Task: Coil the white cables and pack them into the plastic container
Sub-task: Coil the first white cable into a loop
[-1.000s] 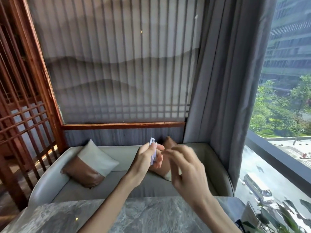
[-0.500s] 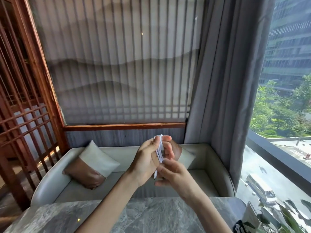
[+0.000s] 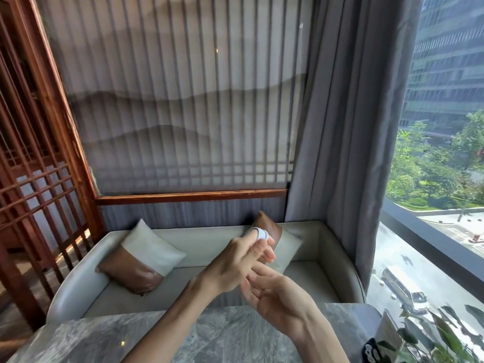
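My left hand (image 3: 235,260) is raised above the far edge of the marble table (image 3: 222,334) and holds a white cable (image 3: 261,233) wound in a few loops around its upper fingers. My right hand (image 3: 277,297) sits just below and to the right of it, palm turned up, fingers loosely bent, its fingertips close under the left hand. Whether the right hand touches the cable is hidden by the left hand. No plastic container shows in the view.
A grey sofa (image 3: 199,289) with two brown-and-white cushions (image 3: 146,258) stands beyond the table. A grey curtain (image 3: 348,153) and a large window are on the right. Plant leaves (image 3: 445,336) and a dark object (image 3: 372,351) sit at the table's right corner.
The cable, earlier a longer hanging loop between both hands, now sits as tight loops on my left fingers. My right hand has dropped lower and opened its palm.
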`<state>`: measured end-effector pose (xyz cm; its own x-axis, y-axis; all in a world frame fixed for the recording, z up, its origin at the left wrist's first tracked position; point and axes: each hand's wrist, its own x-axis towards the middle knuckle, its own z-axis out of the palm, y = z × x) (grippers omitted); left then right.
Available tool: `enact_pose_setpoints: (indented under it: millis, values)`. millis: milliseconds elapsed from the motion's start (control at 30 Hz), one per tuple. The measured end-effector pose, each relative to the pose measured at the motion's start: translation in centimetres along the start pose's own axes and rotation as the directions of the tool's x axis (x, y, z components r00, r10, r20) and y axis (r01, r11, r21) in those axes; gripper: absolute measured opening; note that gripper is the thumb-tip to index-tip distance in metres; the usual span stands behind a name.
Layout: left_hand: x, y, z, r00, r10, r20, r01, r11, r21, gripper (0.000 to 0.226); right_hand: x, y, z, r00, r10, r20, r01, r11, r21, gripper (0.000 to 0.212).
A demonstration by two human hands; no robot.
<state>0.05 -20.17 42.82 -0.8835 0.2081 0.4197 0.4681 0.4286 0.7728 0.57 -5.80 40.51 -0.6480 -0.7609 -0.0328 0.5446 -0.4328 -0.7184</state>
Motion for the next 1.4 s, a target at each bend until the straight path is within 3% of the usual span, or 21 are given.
enact_pose_setpoints:
  millis: [100, 200, 267, 300, 333, 367, 400, 433, 467, 533, 600, 700, 800, 900, 1000, 1067, 1100, 1167, 1233, 1300, 1400]
  values:
    - [-0.2, -0.6, 0.2, 0.991, 0.134, -0.005, -0.13, 0.968, 0.214, 0.044, -0.7, -0.2, -0.5, 0.996, 0.046, 0.075, -0.057, 0.988, 0.143, 0.056]
    - [0.2, -1.1, 0.3, 0.957, 0.226, -0.182, -0.164, 0.939, 0.301, 0.052, -1.5, -0.4, -0.5, 0.982, 0.016, 0.189, -0.034, 0.995, 0.092, 0.066]
    - [1.0, -1.1, 0.0, 0.93, 0.141, -0.34, -0.076, 0.977, 0.197, 0.065, -2.0, -0.9, -0.5, 0.984, -0.072, 0.163, 0.083, 0.995, -0.06, 0.061]
    - [1.4, -0.9, -0.4, 0.922, 0.03, -0.386, -0.01, 0.998, 0.054, 0.072, -2.1, -1.2, -0.7, 0.981, -0.182, 0.074, 0.194, 0.952, -0.236, 0.053]
    - [1.7, -0.6, -0.8, 0.923, -0.076, -0.377, 0.042, 0.994, -0.097, 0.078, -2.1, -1.7, -1.0, 0.936, -0.351, -0.039, 0.294, 0.836, -0.464, 0.046]
    - [1.8, -0.4, -1.3, 0.937, -0.139, -0.321, 0.071, 0.975, -0.213, 0.082, -2.0, -2.3, -1.2, 0.832, -0.545, -0.108, 0.335, 0.647, -0.685, 0.041]
    - [1.7, -0.3, -1.8, 0.958, -0.157, -0.24, 0.089, 0.958, -0.273, 0.084, -1.9, -3.0, -1.2, 0.731, -0.678, -0.077, 0.326, 0.446, -0.833, 0.037]
    - [1.6, -0.3, -2.1, 0.978, -0.152, -0.141, 0.103, 0.946, -0.308, 0.084, -1.6, -3.7, -1.1, 0.701, -0.713, 0.009, 0.314, 0.298, -0.901, 0.035]
    - [1.3, -0.3, -2.3, 0.989, -0.144, -0.046, 0.12, 0.933, -0.339, 0.084, -1.3, -4.4, -0.7, 0.744, -0.663, 0.089, 0.313, 0.227, -0.922, 0.04]
    - [0.9, -0.2, -2.6, 0.987, -0.136, 0.082, 0.158, 0.897, -0.413, 0.085, -0.6, -5.1, 0.2, 0.881, -0.421, 0.215, 0.354, 0.285, -0.891, 0.044]
    - [0.8, -0.1, -2.8, 0.984, -0.135, 0.116, 0.173, 0.875, -0.451, 0.083, -0.1, -4.9, 1.2, 0.901, -0.268, 0.342, 0.43, 0.437, -0.79, 0.034]
    - [0.8, 0.5, -3.4, 0.98, -0.182, 0.083, 0.2, 0.879, -0.433, 0.083, 0.9, -3.1, 1.8, 0.868, -0.412, 0.278, 0.478, 0.539, -0.694, 0.019]
    - [0.9, 0.9, -3.1, 0.971, -0.237, -0.04, 0.204, 0.901, -0.382, 0.081, 2.0, -0.6, 1.4, 0.769, -0.624, 0.137, 0.503, 0.459, -0.732, 0.014]
    - [1.4, 0.9, -1.7, 0.926, -0.264, -0.271, 0.182, 0.939, -0.293, 0.078, 3.0, 1.2, 1.0, 0.67, -0.742, 0.006, 0.466, 0.415, -0.781, 0.017]
    - [1.8, 0.7, -0.9, 0.78, -0.281, -0.56, 0.158, 0.953, -0.258, 0.075, 3.2, 2.7, 0.3, 0.598, -0.801, -0.031, 0.395, 0.328, -0.858, 0.016]
    - [1.9, -0.3, -1.1, 0.636, -0.275, -0.721, 0.164, 0.961, -0.222, 0.073, 3.2, 3.8, 0.2, 0.614, -0.789, -0.03, 0.373, 0.323, -0.87, 0.011]
    - [1.9, -0.6, -1.1, 0.606, -0.267, -0.749, 0.176, 0.964, -0.201, 0.073, 3.2, 4.3, 0.3, 0.629, -0.777, -0.034, 0.368, 0.336, -0.867, 0.011]
    - [2.2, -1.1, -1.0, 0.607, -0.301, -0.736, 0.26, 0.95, -0.174, 0.072, 3.6, 4.6, 0.4, 0.656, -0.75, -0.082, 0.405, 0.442, -0.8, 0.012]
    - [3.3, -0.9, -1.4, 0.607, -0.402, -0.685, 0.371, 0.906, -0.203, 0.075, 4.8, 4.3, 0.5, 0.714, -0.667, -0.214, 0.418, 0.651, -0.634, 0.015]
    - [4.3, -1.0, -2.4, 0.554, -0.473, -0.685, 0.475, 0.855, -0.206, 0.074, 6.4, 3.6, 0.4, 0.781, -0.481, -0.398, 0.332, 0.86, -0.388, 0.016]
    - [2.8, -2.6, -3.2, 0.448, -0.355, -0.82, 0.537, 0.841, -0.071, 0.047, 7.5, 3.4, -0.8, 0.808, -0.227, -0.543, 0.243, 0.969, -0.044, 0.019]
